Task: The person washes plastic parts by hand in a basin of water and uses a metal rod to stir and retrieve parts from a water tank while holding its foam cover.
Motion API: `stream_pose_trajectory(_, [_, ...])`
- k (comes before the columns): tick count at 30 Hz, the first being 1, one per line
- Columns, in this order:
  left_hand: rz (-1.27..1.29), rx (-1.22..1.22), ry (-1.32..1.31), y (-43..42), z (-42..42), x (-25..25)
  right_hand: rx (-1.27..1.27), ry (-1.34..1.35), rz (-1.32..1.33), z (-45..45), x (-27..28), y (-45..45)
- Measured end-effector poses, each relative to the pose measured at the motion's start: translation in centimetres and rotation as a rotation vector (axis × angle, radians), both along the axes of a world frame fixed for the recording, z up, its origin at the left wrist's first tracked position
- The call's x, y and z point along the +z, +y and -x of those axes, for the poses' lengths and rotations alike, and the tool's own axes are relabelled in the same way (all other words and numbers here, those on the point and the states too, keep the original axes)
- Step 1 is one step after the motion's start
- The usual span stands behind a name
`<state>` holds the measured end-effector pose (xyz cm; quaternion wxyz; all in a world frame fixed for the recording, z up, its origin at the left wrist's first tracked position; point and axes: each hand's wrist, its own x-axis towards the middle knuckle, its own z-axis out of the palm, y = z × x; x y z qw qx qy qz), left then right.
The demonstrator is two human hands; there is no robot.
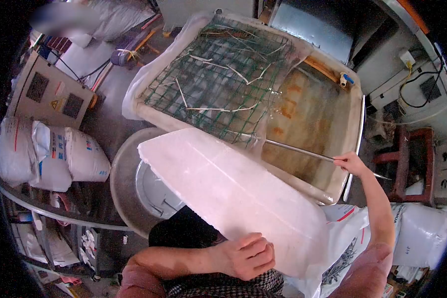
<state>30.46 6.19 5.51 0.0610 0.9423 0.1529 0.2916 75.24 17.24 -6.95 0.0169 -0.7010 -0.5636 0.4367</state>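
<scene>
My left hand (251, 256) is closed, fingers curled, at the near edge of a large white slab (233, 188); what it grips there is hard to make out. The slab slants from the middle left down to the lower right, in front of a tub. My right hand (350, 163) is wrapped round a thin metal rod (303, 151), which reaches left over the tub (355, 114). The rod's far end meets the edge of a green wire mesh (223, 74). Murky water (303, 119) with brownish patches shows beside the mesh.
A round basin (121, 184) stands left of the slab. Filled white bags (87, 156) lie at the left, and more bags (422, 233) at the lower right. A blue-handled valve (346, 79) sits at the tub's corner. A reddish frame (400, 164) stands right.
</scene>
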Motion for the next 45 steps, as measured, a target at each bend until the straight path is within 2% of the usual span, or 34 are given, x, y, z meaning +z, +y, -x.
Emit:
stream_pose_trajectory(7, [-0.061, 0.021, -0.019, 0.4, 0.0, 0.2, -0.019, -0.124, -0.11, -0.4, 1.1, -1.4])
stream_pose_trajectory(10, [-0.048, 0.023, -0.006, 0.4, 0.0, 0.1, 0.021, -0.066, -0.175, -1.1, 1.7, -2.0])
stream_pose_trajectory(13, [-0.046, 0.02, 0.01, 0.5, 0.0, 0.4, 0.002, -0.151, -0.062, -1.0, 2.0, -1.9])
stream_pose_trajectory(18, [-0.071, 0.022, 0.001, 0.5, -0.3, 0.2, 0.072, -0.157, -0.142, 1.9, -1.4, -0.6])
stream_pose_trajectory(23, [-0.068, 0.042, 0.031, 0.7, -0.5, 0.5, 0.155, -0.101, -0.253, 4.8, -1.2, 1.4])
stream_pose_trajectory(25, [-0.062, 0.041, 0.035, 0.7, -0.5, 0.5, 0.261, -0.216, -0.215, 4.7, -0.9, 2.3])
stream_pose_trajectory(28, [-0.067, 0.025, 0.041, 0.8, -0.6, 0.6, 0.35, -0.168, -0.153, 4.0, -0.3, 2.5])
stream_pose_trajectory(31, [-0.066, -0.001, 0.038, 0.8, -0.5, 0.8, 0.294, -0.216, -0.119, 2.7, 1.3, 1.6])
stream_pose_trajectory(35, [-0.085, -0.067, 0.06, 1.0, 0.0, 1.6, 0.349, -0.347, -0.079, -0.5, 0.6, 0.0])
stream_pose_trajectory(37, [-0.082, -0.062, 0.062, 1.1, 0.1, 1.9, 0.134, -0.272, 0.29, -0.5, 0.9, -0.8])
stream_pose_trajectory(38, [-0.08, -0.052, 0.065, 1.1, 0.2, 2.0, 0.134, -0.273, 0.29, -0.8, 0.5, -1.1])
stream_pose_trajectory(40, [-0.073, -0.025, 0.054, 1.2, -0.1, 1.7, 0.178, -0.14, 0.234, -1.3, -0.6, -1.4])
stream_pose_trajectory(41, [-0.068, -0.003, 0.043, 1.2, -0.3, 1.6, 0.181, -0.138, 0.232, -1.5, -1.1, -1.5])
stream_pose_trajectory(45, [-0.042, 0.001, -0.008, 1.1, -0.4, 1.0, 0.23, -0.166, -0.053, 0.4, -1.5, -1.3])
